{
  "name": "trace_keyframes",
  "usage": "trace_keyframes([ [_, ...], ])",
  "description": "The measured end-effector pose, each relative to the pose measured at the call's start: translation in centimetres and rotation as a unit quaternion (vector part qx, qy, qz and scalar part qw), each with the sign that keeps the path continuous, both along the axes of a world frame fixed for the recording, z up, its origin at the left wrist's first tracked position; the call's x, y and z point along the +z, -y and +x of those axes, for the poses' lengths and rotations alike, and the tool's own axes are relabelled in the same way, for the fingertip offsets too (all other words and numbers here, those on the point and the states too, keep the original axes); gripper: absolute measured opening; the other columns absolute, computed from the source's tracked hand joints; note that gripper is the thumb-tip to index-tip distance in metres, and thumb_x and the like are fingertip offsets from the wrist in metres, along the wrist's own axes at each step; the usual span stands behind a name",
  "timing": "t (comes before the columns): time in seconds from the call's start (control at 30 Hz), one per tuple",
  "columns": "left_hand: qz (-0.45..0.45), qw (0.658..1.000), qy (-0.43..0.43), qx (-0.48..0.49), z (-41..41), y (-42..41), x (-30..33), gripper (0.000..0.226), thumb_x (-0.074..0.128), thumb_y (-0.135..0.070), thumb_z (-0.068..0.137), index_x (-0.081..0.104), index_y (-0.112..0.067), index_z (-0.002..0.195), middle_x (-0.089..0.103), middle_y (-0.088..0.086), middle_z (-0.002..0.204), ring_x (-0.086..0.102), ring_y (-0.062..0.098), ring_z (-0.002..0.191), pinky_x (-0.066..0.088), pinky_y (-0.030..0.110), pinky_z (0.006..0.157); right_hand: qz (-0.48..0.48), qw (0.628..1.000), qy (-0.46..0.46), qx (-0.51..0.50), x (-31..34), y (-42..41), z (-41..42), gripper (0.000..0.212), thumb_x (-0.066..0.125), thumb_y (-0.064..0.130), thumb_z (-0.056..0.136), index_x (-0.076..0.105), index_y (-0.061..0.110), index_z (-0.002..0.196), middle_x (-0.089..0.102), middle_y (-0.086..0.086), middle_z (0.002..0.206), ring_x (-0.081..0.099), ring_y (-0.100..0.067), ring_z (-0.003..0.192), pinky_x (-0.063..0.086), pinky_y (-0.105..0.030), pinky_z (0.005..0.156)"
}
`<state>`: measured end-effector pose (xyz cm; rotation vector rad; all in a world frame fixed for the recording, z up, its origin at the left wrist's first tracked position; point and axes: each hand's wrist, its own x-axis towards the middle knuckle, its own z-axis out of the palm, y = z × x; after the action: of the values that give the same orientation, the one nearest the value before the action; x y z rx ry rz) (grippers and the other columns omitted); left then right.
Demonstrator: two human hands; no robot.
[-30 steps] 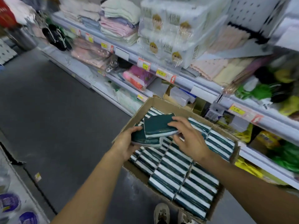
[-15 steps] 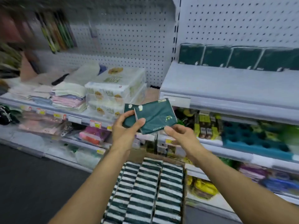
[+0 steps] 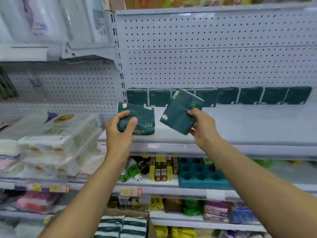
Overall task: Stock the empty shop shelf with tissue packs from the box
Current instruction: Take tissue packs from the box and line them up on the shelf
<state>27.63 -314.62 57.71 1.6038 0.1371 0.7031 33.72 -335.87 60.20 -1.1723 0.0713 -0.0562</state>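
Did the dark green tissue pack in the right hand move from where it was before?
Yes. The dark green tissue pack in the right hand rose from the cardboard box up to the grey shelf.

Both arms extended fwd, raised. L hand [image 3: 120, 127] curled, thumb on top. R hand [image 3: 200, 125] pinching, wrist tilted.

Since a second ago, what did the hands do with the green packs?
Both hands lifted their packs from the box up to the shelf. The left hand now holds its pack at the shelf's front edge; the right hand holds its pack tilted above it. Each hand kept its grip.
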Motion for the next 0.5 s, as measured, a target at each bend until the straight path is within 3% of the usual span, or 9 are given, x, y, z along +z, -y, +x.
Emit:
trace_keyframes([
  [0.07, -0.005, 1.000, 0.007, -0.006, 2.1, 3.4, 0.3, 0.026, 0.072, -0.040, 0.081, 0.064, -0.044, 0.106, 0.051, 0.002, 0.128, 0.059, 0.017, 0.112, 0.052, 0.046, 0.097, -0.133, 0.988, 0.064, -0.046, 1.7, 5.3, 2.3, 0.015, 0.066, 0.013, 0.086, 0.053, 0.014, 0.078, 0.062, -0.004, 0.083, 0.060, -0.022, 0.079, 0.050, -0.028, 0.063],
  [0.13, -0.004, 1.000, 0.008, -0.004, 4.4, 7.1, 0.2, 0.026, 0.071, -0.025, 0.087, 0.065, -0.039, 0.108, 0.048, -0.001, 0.126, 0.057, 0.015, 0.110, 0.052, 0.044, 0.097, -0.307, 0.940, 0.135, -0.057, 2.9, 10.8, 4.9, 0.009, 0.069, 0.018, 0.084, 0.061, 0.017, 0.087, 0.068, -0.002, 0.091, 0.066, -0.021, 0.085, 0.055, -0.030, 0.069],
  [0.27, -0.023, 1.000, -0.007, -0.010, 8.3, 14.1, -0.1, 0.025, 0.066, -0.017, 0.091, 0.064, -0.034, 0.110, 0.047, 0.000, 0.125, 0.058, 0.013, 0.105, 0.054, 0.043, 0.094, -0.639, 0.752, 0.159, -0.028, 4.1, 20.1, 10.0, 0.030, 0.066, 0.032, 0.087, 0.062, 0.030, 0.117, 0.067, 0.002, 0.112, 0.063, -0.023, 0.098, 0.053, -0.044, 0.087],
  [0.37, -0.040, 0.999, -0.008, -0.010, 10.6, 17.9, -0.2, 0.026, 0.064, -0.014, 0.092, 0.065, -0.032, 0.110, 0.050, 0.003, 0.128, 0.060, 0.013, 0.103, 0.057, 0.039, 0.089, -0.737, 0.662, 0.136, 0.000, 4.0, 23.9, 13.1, 0.043, 0.062, 0.036, 0.092, 0.053, 0.033, 0.133, 0.061, 0.003, 0.130, 0.057, -0.025, 0.115, 0.045, -0.049, 0.100],
  [0.5, -0.046, 0.999, -0.012, -0.011, 12.7, 21.0, 0.0, 0.028, 0.063, -0.010, 0.092, 0.064, -0.034, 0.107, 0.053, 0.004, 0.128, 0.062, 0.011, 0.100, 0.056, 0.026, 0.075, -0.775, 0.614, 0.147, 0.020, 1.9, 26.3, 15.2, 0.061, 0.061, 0.035, 0.092, 0.031, 0.031, 0.145, 0.050, -0.001, 0.142, 0.051, -0.027, 0.123, 0.043, -0.050, 0.099],
])
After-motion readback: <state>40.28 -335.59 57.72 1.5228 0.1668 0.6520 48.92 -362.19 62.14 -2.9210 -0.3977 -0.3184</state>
